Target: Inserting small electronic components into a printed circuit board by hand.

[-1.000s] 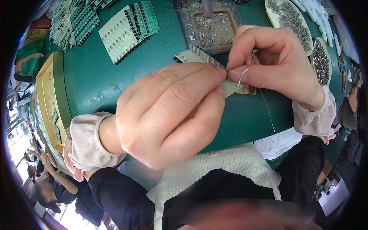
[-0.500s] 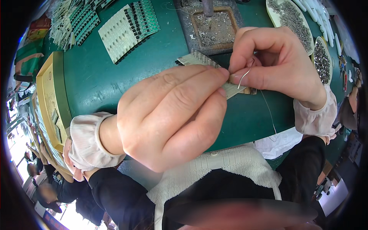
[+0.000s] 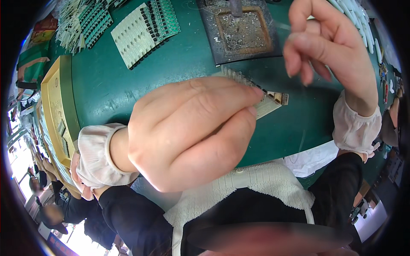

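My left hand (image 3: 192, 132) lies palm down over a pale circuit-board panel (image 3: 270, 106), its fingertips pressed together on the panel's edge. A row of small upright pins runs along the far side of the panel, and the hand hides much of the rest. My right hand (image 3: 329, 49) is raised to the right of the panel, apart from it. Thumb and forefinger pinch a thin silvery wire (image 3: 280, 25), smeared by motion; its faint tail hangs below the hand. The other fingers curl loosely.
Beyond the panel sits a square metal tray (image 3: 222, 36) holding grey crumbs, with a dark upright rod (image 3: 235, 7) over it. More board panels (image 3: 134, 36) lie at the far left. A gold box (image 3: 64, 85) stands left; white tubes (image 3: 356, 21) lie far right.
My right hand has lifted off the panel and moved up and right with the wire. It now covers the dishes of small metal parts. My left hand stays on the panel, shifted slightly.
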`<state>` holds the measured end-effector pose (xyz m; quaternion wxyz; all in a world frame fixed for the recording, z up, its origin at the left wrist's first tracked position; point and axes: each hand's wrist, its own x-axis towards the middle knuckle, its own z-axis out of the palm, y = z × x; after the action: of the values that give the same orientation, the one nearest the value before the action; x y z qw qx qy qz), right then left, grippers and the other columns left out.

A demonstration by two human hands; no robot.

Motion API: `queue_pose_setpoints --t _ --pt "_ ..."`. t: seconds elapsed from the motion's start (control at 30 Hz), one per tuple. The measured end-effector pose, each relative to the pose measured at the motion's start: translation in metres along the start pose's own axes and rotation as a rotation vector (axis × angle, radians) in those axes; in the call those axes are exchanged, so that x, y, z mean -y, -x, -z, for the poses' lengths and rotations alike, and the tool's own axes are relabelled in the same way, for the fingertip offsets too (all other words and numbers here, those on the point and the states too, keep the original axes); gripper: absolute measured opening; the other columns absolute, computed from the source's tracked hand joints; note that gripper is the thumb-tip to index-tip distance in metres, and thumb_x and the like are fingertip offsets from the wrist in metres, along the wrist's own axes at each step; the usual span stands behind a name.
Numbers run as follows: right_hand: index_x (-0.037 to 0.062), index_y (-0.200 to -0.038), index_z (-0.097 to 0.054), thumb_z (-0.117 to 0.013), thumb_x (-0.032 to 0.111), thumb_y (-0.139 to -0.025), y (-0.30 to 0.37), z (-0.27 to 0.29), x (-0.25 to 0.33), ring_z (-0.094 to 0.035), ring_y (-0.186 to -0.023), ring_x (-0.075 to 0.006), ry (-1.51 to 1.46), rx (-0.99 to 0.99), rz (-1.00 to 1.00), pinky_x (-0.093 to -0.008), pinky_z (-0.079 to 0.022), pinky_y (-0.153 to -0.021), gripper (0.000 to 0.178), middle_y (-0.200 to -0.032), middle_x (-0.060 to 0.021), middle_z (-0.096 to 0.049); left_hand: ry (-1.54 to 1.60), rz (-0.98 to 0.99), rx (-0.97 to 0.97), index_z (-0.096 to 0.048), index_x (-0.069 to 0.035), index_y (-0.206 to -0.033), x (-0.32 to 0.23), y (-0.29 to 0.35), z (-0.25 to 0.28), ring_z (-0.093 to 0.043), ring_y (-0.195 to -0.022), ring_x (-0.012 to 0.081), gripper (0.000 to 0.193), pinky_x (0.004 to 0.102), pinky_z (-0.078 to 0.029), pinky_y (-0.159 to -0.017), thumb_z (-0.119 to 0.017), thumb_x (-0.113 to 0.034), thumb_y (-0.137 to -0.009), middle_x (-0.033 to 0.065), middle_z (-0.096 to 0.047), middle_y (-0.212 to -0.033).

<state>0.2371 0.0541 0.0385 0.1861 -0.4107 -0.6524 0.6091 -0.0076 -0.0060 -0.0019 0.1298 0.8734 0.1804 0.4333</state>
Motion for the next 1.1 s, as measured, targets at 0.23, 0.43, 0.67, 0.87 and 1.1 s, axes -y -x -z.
queue_pose_setpoints --t 0.23,0.43,0.67,0.87,1.1 --pt "0.0016 -0.096 -0.066 -0.074 0.002 -0.084 0.012 0.002 0.0 -0.055 -0.074 -0.007 0.113 -0.082 0.007 -0.0202 -0.042 -0.063 0.015 -0.085 -0.0008 -0.061 0.507 0.871 -0.009 -0.061 0.005 -0.103 0.003 -0.015 0.012 -0.07 -0.085 0.0186 0.018 0.0261 -0.057 -0.071 -0.069 0.008 -0.087 0.0117 -0.071 -0.091" --pt "0.0013 -0.095 -0.066 -0.073 0.004 -0.083 -0.007 -0.025 0.016 -0.057 -0.074 -0.0103 0.204 -0.134 0.014 -0.0227 -0.043 -0.064 0.014 -0.084 -0.0029 -0.062 1.082 1.244 -0.219 -0.065 -0.006 -0.104 0.031 -0.007 0.01 -0.068 -0.086 0.0074 0.01 0.0217 -0.059 -0.066 -0.067 -0.012 -0.096 -0.0003 -0.07 -0.092" --pt "0.001 -0.093 -0.067 -0.072 0.006 -0.082 -0.018 -0.036 0.032 -0.058 -0.074 -0.0141 0.333 -0.226 0.002 -0.0255 -0.045 -0.064 0.013 -0.083 -0.0053 -0.063 0.948 1.269 -0.211 -0.065 -0.007 -0.104 0.031 -0.007 0.015 -0.068 -0.089 0.0087 0.009 0.0224 -0.061 -0.068 -0.065 -0.013 -0.097 0.0012 -0.069 -0.098" --pt "0.0008 -0.092 -0.067 -0.072 0.007 -0.082 -0.018 -0.039 0.031 -0.06 -0.074 -0.0173 0.439 -0.31 0.005 -0.0279 -0.046 -0.064 0.013 -0.081 -0.0075 -0.063 0.968 1.261 -0.233 -0.065 -0.006 -0.103 0.027 -0.012 0.014 -0.068 -0.087 0.0087 0.008 0.0213 -0.061 -0.067 -0.064 -0.012 -0.098 0.0018 -0.069 -0.097" --pt "0.0004 -0.09 -0.068 -0.071 0.009 -0.081 -0.027 -0.05 0.037 -0.062 -0.074 -0.0211 0.562 -0.4 0.006 -0.0307 -0.047 -0.065 0.013 -0.08 -0.0099 -0.064 0.941 1.271 -0.235 -0.065 -0.006 -0.103 0.026 -0.008 0.016 -0.068 -0.086 0.0087 0.008 0.0214 -0.061 -0.067 -0.064 -0.011 -0.097 0.0015 -0.069 -0.096"
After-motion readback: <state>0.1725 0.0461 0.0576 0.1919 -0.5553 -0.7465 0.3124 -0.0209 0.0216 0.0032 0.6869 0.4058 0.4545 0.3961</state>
